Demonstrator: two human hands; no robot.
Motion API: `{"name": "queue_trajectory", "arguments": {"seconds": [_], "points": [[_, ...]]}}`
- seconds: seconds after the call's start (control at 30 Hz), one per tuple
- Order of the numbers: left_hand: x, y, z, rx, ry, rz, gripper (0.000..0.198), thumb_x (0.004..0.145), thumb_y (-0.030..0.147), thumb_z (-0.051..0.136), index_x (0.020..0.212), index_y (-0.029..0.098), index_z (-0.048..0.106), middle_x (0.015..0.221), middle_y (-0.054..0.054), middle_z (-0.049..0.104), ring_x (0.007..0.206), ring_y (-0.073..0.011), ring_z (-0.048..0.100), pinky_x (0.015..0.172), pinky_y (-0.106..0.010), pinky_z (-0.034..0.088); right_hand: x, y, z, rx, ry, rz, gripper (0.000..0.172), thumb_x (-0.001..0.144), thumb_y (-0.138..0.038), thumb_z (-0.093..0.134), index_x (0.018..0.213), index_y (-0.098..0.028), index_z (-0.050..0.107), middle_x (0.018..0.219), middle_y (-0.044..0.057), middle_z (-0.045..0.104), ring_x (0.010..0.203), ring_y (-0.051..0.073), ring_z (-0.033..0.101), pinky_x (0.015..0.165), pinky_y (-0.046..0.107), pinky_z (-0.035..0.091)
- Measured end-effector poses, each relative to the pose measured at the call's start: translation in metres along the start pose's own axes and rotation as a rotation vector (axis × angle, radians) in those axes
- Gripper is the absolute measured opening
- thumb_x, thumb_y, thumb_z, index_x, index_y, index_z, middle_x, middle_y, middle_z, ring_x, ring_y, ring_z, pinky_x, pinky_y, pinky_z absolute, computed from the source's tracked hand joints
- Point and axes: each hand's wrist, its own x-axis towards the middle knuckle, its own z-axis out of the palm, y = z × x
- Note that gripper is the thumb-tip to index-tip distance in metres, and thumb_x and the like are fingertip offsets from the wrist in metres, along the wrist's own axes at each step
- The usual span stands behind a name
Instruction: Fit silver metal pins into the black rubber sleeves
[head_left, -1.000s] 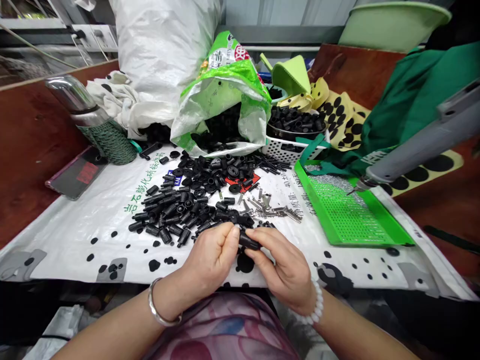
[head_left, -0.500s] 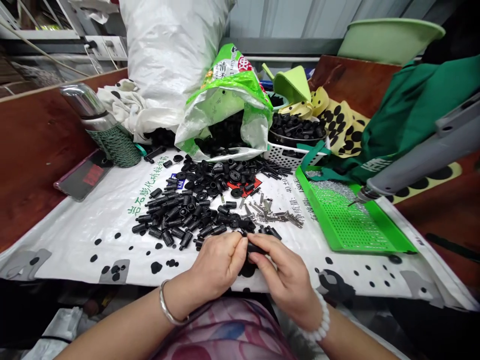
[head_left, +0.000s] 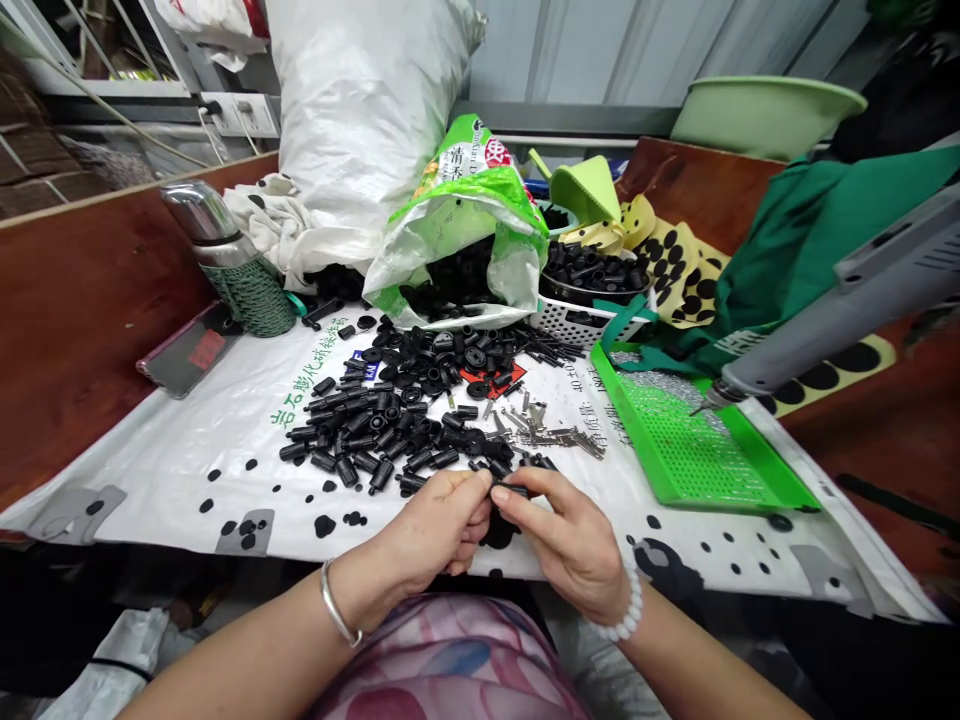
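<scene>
My left hand is closed in a pinch at the table's front edge, its thumb and forefinger on the left end of a black plastic cylinder. From the other side my right hand grips the same cylinder between thumb and fingers. Fingertips cover much of it. Just beyond my hands lies a pile of black plastic cylinders, with black round caps behind. Small metal strips are scattered to the right of the pile.
A green tray of small shiny pieces stands right, under a grey electric screwdriver. An open green-and-white bag of black parts is at the back. A thermos and a phone sit left.
The view has shifted slightly, so the table items appear a little lower and, on the left, farther right. My hands stay together at the cylinder; my right fingers have changed their hold slightly.
</scene>
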Motion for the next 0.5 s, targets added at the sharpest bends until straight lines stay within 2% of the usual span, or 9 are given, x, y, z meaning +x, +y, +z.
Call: {"name": "queue_trajectory", "arguments": {"seconds": [0.1,0.17,0.3,0.43,0.5], "points": [[-0.004,-0.002,0.000,-0.062,-0.036,-0.086,0.044,0.080,0.052,0.042,0.053,0.020,0.025,0.040,0.011,0.021,0.033,-0.0028,0.012,0.031,-0.016,0.015,0.001,-0.007,-0.001,-0.067,-0.029,-0.121,0.043,0.081,-0.002,0.046,0.121,-0.015,0.052,0.101,0.013,0.061,0.092,0.019,0.059,0.072,0.031,0.052],[-0.007,-0.004,0.000,-0.024,-0.026,-0.047,0.043,0.081,0.051,0.040,0.054,0.020,0.026,0.041,0.011,0.021,0.033,-0.0033,0.012,0.032,-0.017,0.016,0.004,-0.012,-0.001,-0.054,-0.014,-0.101,0.042,0.081,-0.004,0.049,0.122,-0.015,0.050,0.099,0.012,0.063,0.092,0.019,0.060,0.074,0.031,0.052],[-0.012,-0.009,0.000,0.252,0.115,0.240,0.040,0.085,0.048,0.034,0.056,0.020,0.030,0.045,0.009,0.024,0.037,-0.0052,0.020,0.036,-0.019,0.021,0.011,-0.023,0.001,0.062,0.055,0.095,0.031,0.082,-0.009,0.053,0.112,-0.016,0.054,0.092,0.010,0.066,0.085,0.018,0.062,0.073,0.029,0.052],[-0.013,-0.018,0.001,0.614,0.308,0.509,0.037,0.089,0.039,0.028,0.058,0.019,0.032,0.051,0.006,0.032,0.046,-0.0081,0.030,0.045,-0.022,0.025,0.008,-0.033,0.007,0.128,0.083,0.262,0.020,0.083,-0.016,0.052,0.101,-0.016,0.059,0.082,0.007,0.065,0.070,0.016,0.062,0.062,0.027,0.051],[-0.013,-0.024,0.001,0.766,0.367,0.602,0.035,0.090,0.034,0.027,0.059,0.019,0.032,0.053,0.005,0.034,0.049,-0.0092,0.032,0.048,-0.024,0.025,0.003,-0.037,0.011,0.166,0.092,0.398,0.018,0.084,-0.021,0.050,0.098,-0.016,0.060,0.074,0.005,0.064,0.059,0.014,0.059,0.054,0.025,0.049]]}}
